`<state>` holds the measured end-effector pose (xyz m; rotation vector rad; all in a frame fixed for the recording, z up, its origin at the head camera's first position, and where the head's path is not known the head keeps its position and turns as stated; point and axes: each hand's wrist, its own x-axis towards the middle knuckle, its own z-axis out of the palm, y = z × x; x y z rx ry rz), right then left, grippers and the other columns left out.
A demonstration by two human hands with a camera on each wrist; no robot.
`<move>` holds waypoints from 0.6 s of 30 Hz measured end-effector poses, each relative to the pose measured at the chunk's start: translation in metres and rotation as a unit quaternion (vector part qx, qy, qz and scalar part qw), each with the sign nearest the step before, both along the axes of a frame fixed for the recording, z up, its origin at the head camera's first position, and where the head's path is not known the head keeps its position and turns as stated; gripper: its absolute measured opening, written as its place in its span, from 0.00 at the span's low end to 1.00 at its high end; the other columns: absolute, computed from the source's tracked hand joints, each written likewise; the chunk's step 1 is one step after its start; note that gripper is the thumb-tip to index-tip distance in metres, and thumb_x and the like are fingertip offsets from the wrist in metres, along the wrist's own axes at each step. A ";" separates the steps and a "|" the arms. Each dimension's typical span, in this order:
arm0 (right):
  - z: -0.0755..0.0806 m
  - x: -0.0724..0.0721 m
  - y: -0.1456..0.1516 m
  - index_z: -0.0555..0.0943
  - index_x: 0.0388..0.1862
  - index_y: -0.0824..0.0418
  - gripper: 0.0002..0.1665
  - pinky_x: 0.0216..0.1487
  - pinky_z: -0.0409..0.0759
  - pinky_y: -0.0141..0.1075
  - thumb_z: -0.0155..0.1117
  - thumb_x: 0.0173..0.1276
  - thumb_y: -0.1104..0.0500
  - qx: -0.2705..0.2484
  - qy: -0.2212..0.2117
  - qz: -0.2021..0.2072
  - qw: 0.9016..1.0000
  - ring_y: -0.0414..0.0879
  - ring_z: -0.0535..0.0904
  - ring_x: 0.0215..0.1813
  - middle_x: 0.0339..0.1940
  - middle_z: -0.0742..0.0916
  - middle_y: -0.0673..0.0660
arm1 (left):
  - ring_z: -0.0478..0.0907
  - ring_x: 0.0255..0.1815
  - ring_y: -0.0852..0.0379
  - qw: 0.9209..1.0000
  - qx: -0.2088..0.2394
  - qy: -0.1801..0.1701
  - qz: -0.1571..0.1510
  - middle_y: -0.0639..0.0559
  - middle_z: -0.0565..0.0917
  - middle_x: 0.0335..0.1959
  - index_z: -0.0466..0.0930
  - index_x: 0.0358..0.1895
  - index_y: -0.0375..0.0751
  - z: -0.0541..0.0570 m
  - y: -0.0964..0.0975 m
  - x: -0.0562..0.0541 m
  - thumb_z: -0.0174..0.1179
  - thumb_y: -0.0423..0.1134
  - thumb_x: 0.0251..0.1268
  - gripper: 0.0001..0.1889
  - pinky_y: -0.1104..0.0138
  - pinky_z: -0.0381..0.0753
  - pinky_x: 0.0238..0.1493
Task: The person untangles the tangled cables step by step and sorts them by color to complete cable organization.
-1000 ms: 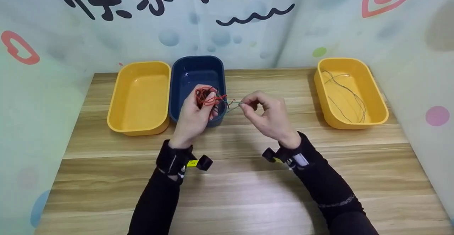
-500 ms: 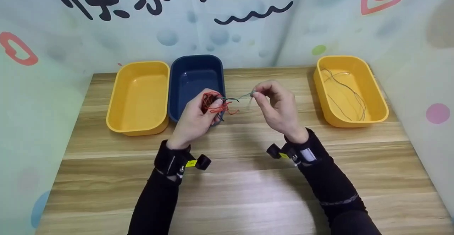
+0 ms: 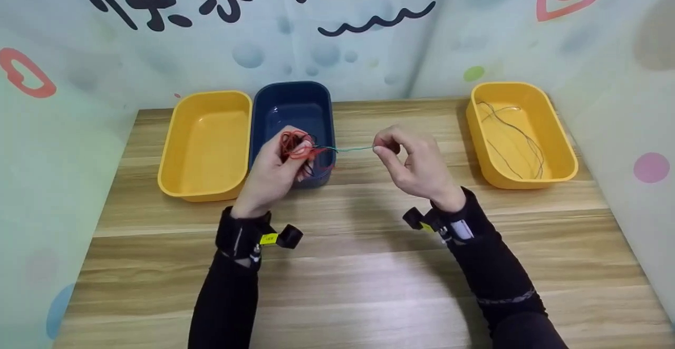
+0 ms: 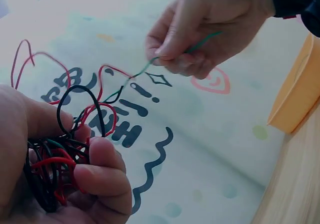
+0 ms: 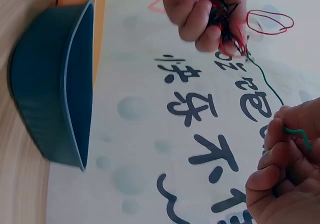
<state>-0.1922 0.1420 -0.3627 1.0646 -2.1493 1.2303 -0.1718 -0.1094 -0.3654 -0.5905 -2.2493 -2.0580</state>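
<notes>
A tangled bundle of red and black wires [image 4: 52,159] is gripped in my left hand [image 3: 271,167], above the front of the dark blue bin [image 3: 295,96]. Loose red and black loops stick out past the thumb. From the bundle a green wire [image 3: 354,149] runs across to my right hand [image 3: 414,162], which pinches it between thumb and forefinger. The stretch between the hands is nearly straight. In the right wrist view a short green wire end [image 5: 300,132] pokes out beyond the pinching fingers. The bundle's inner part is hidden by the left fingers.
One yellow bin [image 3: 205,191] stands at the left, against the dark blue bin. Another yellow bin [image 3: 527,183] at the right has several thin greyish wires [image 3: 509,127] in it. A printed cloth backdrop [image 3: 369,69] rises behind the wooden table [image 3: 358,280].
My right hand has moved right, pulling the green wire out longer. My left hand went slightly right, then back left with the bundle. The green wire now stretches nearly straight between them.
</notes>
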 end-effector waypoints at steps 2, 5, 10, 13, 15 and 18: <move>0.001 -0.001 0.002 0.78 0.31 0.64 0.03 0.32 0.70 0.27 0.61 0.64 0.69 0.021 0.013 -0.012 1.000 0.40 0.72 0.28 0.24 0.81 0.55 | 0.70 0.19 0.56 1.000 0.004 -0.003 0.000 0.45 0.75 0.25 0.71 0.39 0.34 0.001 -0.002 0.000 0.52 0.33 0.73 0.05 0.70 0.72 0.21; 0.002 -0.002 0.004 0.78 0.32 0.64 0.03 0.33 0.71 0.27 0.61 0.65 0.69 0.045 0.027 -0.028 0.998 0.41 0.74 0.28 0.25 0.81 0.55 | 0.71 0.20 0.55 1.000 -0.021 -0.003 -0.008 0.45 0.74 0.25 0.71 0.39 0.36 0.000 -0.003 0.000 0.52 0.35 0.73 0.05 0.70 0.73 0.22; 0.004 -0.004 0.009 0.78 0.32 0.65 0.02 0.34 0.73 0.28 0.61 0.65 0.69 0.057 0.029 -0.051 0.997 0.42 0.75 0.29 0.27 0.83 0.56 | 0.71 0.24 0.55 0.994 -0.103 0.015 -0.030 0.49 0.75 0.28 0.73 0.41 0.37 0.000 -0.004 0.001 0.55 0.39 0.72 0.07 0.71 0.72 0.26; 0.006 -0.006 0.013 0.79 0.32 0.65 0.03 0.33 0.74 0.29 0.61 0.65 0.70 0.054 0.029 -0.060 0.996 0.43 0.76 0.29 0.27 0.83 0.57 | 0.70 0.25 0.57 0.988 -0.145 0.033 -0.038 0.53 0.75 0.28 0.74 0.40 0.39 -0.001 -0.004 0.001 0.56 0.41 0.71 0.08 0.71 0.69 0.28; 0.008 -0.007 0.016 0.79 0.32 0.66 0.03 0.33 0.73 0.29 0.61 0.64 0.71 0.046 0.028 -0.063 0.997 0.42 0.75 0.28 0.27 0.84 0.58 | 0.70 0.25 0.57 0.986 -0.155 0.039 -0.039 0.54 0.74 0.26 0.75 0.39 0.40 -0.001 -0.004 0.002 0.56 0.41 0.71 0.08 0.71 0.68 0.28; 0.009 -0.009 0.019 0.79 0.32 0.66 0.03 0.33 0.72 0.27 0.62 0.63 0.72 0.036 0.029 -0.070 0.996 0.41 0.75 0.28 0.26 0.83 0.58 | 0.69 0.23 0.57 0.984 -0.167 0.047 -0.045 0.54 0.73 0.24 0.75 0.38 0.41 -0.001 -0.005 0.002 0.56 0.41 0.71 0.07 0.71 0.67 0.27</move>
